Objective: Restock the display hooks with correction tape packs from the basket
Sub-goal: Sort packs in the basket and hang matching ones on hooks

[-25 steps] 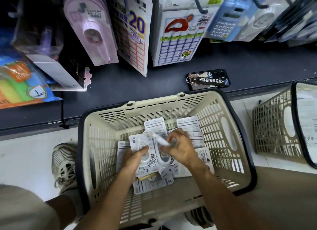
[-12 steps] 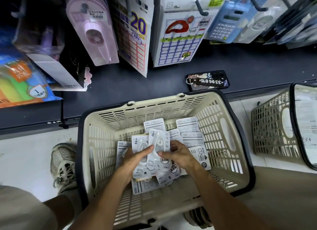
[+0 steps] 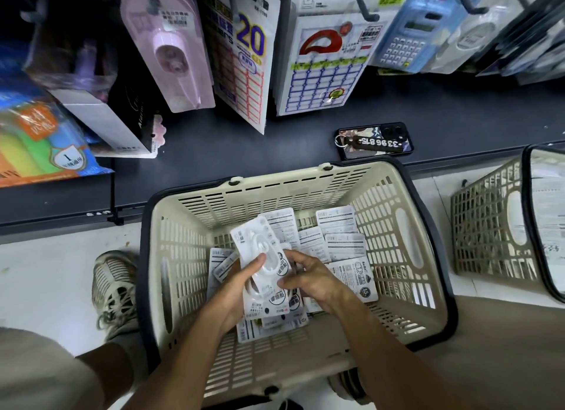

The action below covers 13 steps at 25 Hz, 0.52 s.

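Observation:
A cream plastic basket (image 3: 189, 256) with a dark rim stands on the floor below me. Several white correction tape packs (image 3: 345, 244) lie loose on its bottom. My left hand (image 3: 241, 290) holds a small stack of packs (image 3: 260, 250), thumb on the top one, which tilts up and to the left. My right hand (image 3: 308, 276) is at the stack's right edge, fingers curled on the packs there. Display hooks (image 3: 365, 7) stick out of the rack above, loaded with other stationery.
A phone with a key tag (image 3: 374, 140) lies on the dark shelf base (image 3: 244, 146) behind the basket. A second basket (image 3: 489, 223) stands at the right. My shoe (image 3: 114, 284) is left of the basket. Pink tape packs (image 3: 168, 42) and label sheets (image 3: 324, 61) hang overhead.
Both hands have gathered packs into one stack and lifted it slightly. The top pack has swung up toward the basket's far left.

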{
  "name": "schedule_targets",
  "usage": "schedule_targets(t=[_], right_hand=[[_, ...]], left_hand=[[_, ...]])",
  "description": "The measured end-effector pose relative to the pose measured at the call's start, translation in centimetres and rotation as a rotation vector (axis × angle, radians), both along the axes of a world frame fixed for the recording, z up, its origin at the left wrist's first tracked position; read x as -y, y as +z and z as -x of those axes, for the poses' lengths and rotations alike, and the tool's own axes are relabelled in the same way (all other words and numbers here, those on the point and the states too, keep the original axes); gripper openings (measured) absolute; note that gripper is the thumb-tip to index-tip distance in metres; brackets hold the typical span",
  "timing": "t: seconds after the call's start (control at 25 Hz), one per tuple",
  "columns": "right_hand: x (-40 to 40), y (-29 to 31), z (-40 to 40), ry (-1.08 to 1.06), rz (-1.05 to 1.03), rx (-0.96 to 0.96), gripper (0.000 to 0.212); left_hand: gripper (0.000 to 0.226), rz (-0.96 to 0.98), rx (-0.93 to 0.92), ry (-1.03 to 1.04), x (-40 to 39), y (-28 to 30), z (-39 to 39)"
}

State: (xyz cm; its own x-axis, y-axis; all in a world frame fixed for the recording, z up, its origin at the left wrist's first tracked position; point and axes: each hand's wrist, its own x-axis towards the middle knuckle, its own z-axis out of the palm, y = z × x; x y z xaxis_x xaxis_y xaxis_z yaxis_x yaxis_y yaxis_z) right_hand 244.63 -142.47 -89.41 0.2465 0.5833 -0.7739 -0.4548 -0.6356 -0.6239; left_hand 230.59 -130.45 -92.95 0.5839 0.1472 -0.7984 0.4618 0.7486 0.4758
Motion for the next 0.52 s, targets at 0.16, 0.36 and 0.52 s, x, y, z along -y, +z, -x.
schedule_targets(t=[0.16, 0.36, 0.52], right_hand=[[0.0, 0.9, -0.4, 0.32, 0.107, -0.018, 0.068], [1.5, 1.6, -4.3, 0.561, 0.645, 0.737, 0.047], [1.0, 1.5, -4.1, 0.816, 0.684, 0.679, 0.036]], left_hand=[[0.057, -0.342, -0.247, -0.102, -0.2, -0.1, -0.1], [0.073, -0.348, -0.287, -0.129, -1.3, -0.4, 0.0], [0.06, -0.329, -0.276, -0.124, -1.0, -0.3, -0.1]])
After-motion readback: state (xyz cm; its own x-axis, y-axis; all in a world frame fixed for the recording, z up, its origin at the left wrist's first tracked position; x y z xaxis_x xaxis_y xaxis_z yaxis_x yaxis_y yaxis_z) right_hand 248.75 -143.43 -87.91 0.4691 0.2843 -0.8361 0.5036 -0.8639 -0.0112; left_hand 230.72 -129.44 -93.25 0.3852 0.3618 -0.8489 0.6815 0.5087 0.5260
